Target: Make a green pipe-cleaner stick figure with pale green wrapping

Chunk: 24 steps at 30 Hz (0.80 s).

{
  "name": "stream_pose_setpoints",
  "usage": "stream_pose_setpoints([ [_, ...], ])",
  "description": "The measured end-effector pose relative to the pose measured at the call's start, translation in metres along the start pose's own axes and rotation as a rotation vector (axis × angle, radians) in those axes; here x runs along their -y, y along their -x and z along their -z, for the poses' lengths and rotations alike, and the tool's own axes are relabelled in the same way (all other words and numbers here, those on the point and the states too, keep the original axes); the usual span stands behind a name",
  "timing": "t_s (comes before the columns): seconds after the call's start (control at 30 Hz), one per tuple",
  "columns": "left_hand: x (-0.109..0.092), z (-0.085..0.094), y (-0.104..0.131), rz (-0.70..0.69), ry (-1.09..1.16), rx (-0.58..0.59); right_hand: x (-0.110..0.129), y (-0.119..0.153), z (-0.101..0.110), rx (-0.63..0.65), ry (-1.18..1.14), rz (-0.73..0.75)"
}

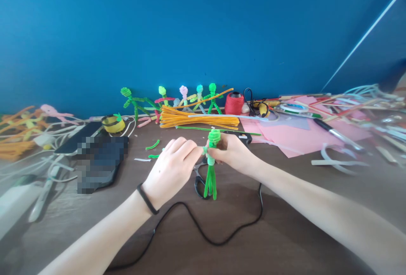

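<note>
A green pipe-cleaner figure [211, 163] hangs upright between my hands, with a coiled bright-green head, a paler wrapped body and dark green legs. My right hand [233, 150] grips its body from the right, thumb across the front. From the left, my left hand [177, 161] pinches the short pale-green arm at the figure's side; its fingertips are partly hidden. Behind the figure's legs, black-handled scissors [199, 185] lie on the table, partly covered. Short green pipe-cleaner offcuts [152, 145] and a white strip [142, 159] lie beyond my left hand.
Orange pipe cleaners [199, 116] lie bundled before several finished figures [212, 97] along the blue wall. A red thread spool [234, 104] and pink paper [285, 137] are at right. Phones [104, 161] and white cables sit left. A black cord [203, 235] crosses the near table.
</note>
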<state>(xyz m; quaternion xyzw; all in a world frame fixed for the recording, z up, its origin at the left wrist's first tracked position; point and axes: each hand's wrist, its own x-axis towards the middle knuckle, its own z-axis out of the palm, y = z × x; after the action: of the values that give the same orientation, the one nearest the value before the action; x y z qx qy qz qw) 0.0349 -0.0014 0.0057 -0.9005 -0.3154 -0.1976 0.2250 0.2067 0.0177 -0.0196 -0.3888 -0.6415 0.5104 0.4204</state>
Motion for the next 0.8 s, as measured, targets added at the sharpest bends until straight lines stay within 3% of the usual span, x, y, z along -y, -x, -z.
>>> stream_pose_setpoints([
  [0.33,0.003,0.001,0.000,-0.001,0.089,-0.096,0.001,0.003,0.000,0.059,0.053,-0.038],
  [0.5,0.007,0.002,-0.001,0.083,0.204,-0.125,0.005,0.006,0.001,0.164,-0.011,-0.035],
  [0.67,0.014,0.002,-0.004,0.366,0.512,0.013,0.007,0.006,0.002,0.255,-0.118,-0.066],
  [0.8,0.016,-0.002,-0.005,0.455,0.712,0.157,0.007,0.006,0.002,0.269,-0.159,-0.048],
])
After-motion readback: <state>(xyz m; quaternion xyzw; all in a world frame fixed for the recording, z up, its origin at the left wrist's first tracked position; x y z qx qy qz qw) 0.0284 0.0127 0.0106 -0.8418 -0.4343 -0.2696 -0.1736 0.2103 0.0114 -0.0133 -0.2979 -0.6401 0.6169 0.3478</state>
